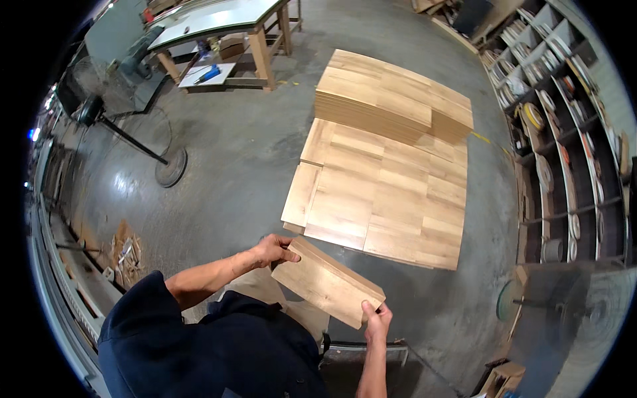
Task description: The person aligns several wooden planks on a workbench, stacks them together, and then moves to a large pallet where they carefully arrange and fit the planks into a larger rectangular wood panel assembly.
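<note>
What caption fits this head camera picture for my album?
Left hand and right hand hold a wooden board above board rows on a concrete floor.

Grey concrete floor (245, 146) — a wooden workbench (219, 26) and standing fan (89, 93) upper left, tall shelving (564, 132) along the right.

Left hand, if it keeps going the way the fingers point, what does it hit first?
The left hand grips the near-left corner of a stack of wooden boards, fingers pointing right and slightly away. Past that stack, the line probably meets the low layer of boards laid on the floor, though depth is unclear.
</note>
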{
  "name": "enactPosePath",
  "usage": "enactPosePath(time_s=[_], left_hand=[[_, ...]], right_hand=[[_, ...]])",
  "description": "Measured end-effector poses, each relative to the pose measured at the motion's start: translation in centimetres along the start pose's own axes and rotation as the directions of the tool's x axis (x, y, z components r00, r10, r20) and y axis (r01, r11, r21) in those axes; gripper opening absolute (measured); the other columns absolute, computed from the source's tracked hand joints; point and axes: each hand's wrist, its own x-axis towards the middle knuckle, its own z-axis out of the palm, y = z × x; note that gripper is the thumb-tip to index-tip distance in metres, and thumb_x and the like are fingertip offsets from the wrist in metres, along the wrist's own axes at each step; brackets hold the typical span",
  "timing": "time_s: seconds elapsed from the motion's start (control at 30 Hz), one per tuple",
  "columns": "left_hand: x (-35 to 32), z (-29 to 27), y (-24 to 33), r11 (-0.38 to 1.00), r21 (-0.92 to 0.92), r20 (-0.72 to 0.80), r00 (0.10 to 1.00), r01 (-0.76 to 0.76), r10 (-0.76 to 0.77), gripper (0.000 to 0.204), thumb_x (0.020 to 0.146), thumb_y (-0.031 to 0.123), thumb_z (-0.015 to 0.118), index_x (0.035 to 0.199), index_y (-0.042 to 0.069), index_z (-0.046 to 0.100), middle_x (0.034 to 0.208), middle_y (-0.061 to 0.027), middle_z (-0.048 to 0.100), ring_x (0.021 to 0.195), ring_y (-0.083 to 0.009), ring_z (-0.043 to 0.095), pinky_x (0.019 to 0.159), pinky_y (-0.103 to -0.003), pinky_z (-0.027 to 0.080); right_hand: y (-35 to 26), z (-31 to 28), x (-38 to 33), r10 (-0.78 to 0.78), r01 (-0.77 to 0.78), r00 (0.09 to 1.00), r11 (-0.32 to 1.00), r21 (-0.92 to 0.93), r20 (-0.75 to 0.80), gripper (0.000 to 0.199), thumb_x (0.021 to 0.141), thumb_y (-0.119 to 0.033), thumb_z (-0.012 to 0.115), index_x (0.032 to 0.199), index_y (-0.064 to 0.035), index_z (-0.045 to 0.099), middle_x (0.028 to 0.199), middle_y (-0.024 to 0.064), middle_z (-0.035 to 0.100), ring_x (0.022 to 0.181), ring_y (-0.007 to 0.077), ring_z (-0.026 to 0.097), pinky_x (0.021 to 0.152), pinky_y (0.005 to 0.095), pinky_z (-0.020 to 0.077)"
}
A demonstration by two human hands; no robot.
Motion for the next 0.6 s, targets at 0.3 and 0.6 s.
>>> enactPosePath(time_s=[0.3, 0.6], left_hand=[[11.7, -8.7, 6.4, 0.993, -0.090, -0.262, 0.964, -0.070, 0.044, 0.040, 0.072, 0.007, 0.077, 0.110, 0.002, 0.065, 0.094, -0.0039, 0.067, 0.086, -0.0141, 0.059, 0.080, -0.028, 0.047], [37.3, -24.8, 15.1, 0.972, -0.210, -0.161, 0.977, 0.106, -0.141, 0.045, 0.075, 0.011, 0.076, 0.116, 0.000, 0.060, 0.100, -0.0079, 0.065, 0.088, -0.0179, 0.062, 0.076, -0.028, 0.051]], right_hand=[[-5.3, 11.3, 21.4, 0.023, -0.008, 0.980, 0.997, -0.079, 0.199, 0.029, 0.079, -0.006, 0.069, 0.105, 0.0051, 0.062, 0.097, 0.0100, 0.066, 0.085, 0.0158, 0.061, 0.077, 0.0296, 0.0481], [-6.1, 27.6, 46.6, 0.119, -0.113, 0.993, 0.982, -0.153, 0.029, 0.029, 0.079, -0.008, 0.069, 0.105, 0.0038, 0.063, 0.097, 0.0093, 0.066, 0.086, 0.0165, 0.061, 0.077, 0.0302, 0.0484]])
